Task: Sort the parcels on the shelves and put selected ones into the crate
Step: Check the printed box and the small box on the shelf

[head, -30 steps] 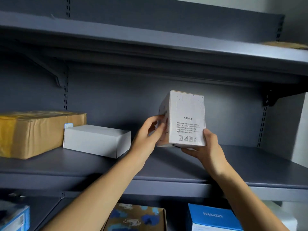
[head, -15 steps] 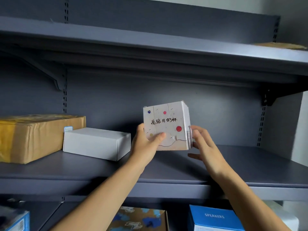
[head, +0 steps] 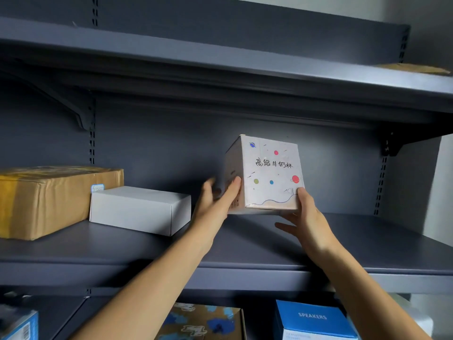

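Note:
A white cube-shaped parcel (head: 269, 168) with coloured dots and handwritten characters on its front hangs just above the middle shelf (head: 367, 241). My left hand (head: 213, 207) holds its left side, thumb along the front-left edge, fingers blurred behind. My right hand (head: 306, 222) grips the lower right corner, thumb on the front and fingers underneath. No crate is in view.
A flat white box (head: 137, 207) and a taped brown parcel (head: 49, 197) lie on the left of the same shelf. Below are a blue SPEAKERS box (head: 311, 320), a patterned box (head: 206, 322) and another blue box (head: 17, 325). A brown parcel (head: 414, 68) lies on the top shelf.
The parcel was turned from its printed text face to its dotted face, then shifted a little right and up. My right hand slid from its right side to under the bottom corner.

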Demonstrator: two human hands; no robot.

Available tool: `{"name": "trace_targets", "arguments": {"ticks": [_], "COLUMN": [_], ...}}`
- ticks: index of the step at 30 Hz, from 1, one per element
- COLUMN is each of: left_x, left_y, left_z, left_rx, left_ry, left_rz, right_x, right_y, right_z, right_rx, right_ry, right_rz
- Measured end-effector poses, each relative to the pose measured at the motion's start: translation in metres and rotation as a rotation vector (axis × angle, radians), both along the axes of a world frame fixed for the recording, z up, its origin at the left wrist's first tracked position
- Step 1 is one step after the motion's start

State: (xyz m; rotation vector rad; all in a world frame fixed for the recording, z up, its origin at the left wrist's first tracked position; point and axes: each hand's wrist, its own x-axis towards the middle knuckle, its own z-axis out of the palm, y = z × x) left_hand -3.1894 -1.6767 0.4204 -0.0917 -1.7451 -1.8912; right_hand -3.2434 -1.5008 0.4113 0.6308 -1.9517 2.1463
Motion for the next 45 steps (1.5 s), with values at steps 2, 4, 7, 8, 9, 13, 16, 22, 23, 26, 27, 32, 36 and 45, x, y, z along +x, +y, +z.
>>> {"name": "trace_targets", "arguments": {"ticks": [2, 4, 7, 8, 9, 13, 16, 22, 23, 26, 27, 32, 36, 45], "left_x": [0.002, 0.001, 0.002, 0.002, 0.002, -0.003, -0.006, -0.005, -0.005, -0.011, -0.013, -0.014, -0.01, -0.005], "left_y": [0.0, 0.0, 0.003, 0.003, 0.004, 0.005, 0.004, 0.007, 0.007, 0.003, 0.001, 0.0, 0.005, 0.006], "left_z": [0.001, 0.002, 0.0, -0.001, -0.001, -0.004, -0.006, -0.003, -0.003, -0.007, -0.008, -0.006, -0.005, -0.002], "left_rx": [0.02, 0.001, -0.142, -0.196, -0.233, -0.279, -0.298, -0.333, -0.359, -0.468, -0.465, -0.331, -0.364, -0.335], "left_ry": [-0.014, -0.004, 0.03, 0.042, 0.05, 0.075, 0.094, 0.159, 0.162, 0.163, 0.127, -0.109, -0.036, 0.161], "left_rz": [-0.031, 0.0, 0.117, 0.142, 0.159, 0.256, 0.307, 0.236, 0.223, 0.335, 0.377, 0.312, 0.19, 0.193], "right_x": [-0.001, -0.002, -0.007, -0.008, -0.008, -0.008, 0.002, -0.001, -0.002, -0.003, -0.003, -0.003, -0.006, -0.003], "right_y": [0.001, 0.002, 0.001, 0.0, 0.0, 0.0, -0.002, -0.001, 0.0, 0.002, 0.002, 0.006, 0.007, 0.002], "right_z": [-0.001, -0.002, -0.002, -0.003, -0.003, -0.004, -0.003, -0.004, -0.003, -0.002, -0.002, 0.001, 0.001, 0.001], "right_rx": [0.049, 0.102, 0.142, 0.154, 0.168, 0.243, 0.333, 0.191, 0.12, -0.015, -0.048, -0.247, -0.212, 0.012], "right_ry": [0.016, 0.037, 0.052, 0.054, 0.056, 0.157, 0.276, 0.18, 0.102, -0.017, -0.037, -0.133, -0.18, -0.099], "right_rz": [-0.008, -0.039, -0.115, -0.143, -0.173, -0.211, -0.043, 0.023, 0.043, 0.108, 0.121, 0.125, 0.072, -0.054]}}
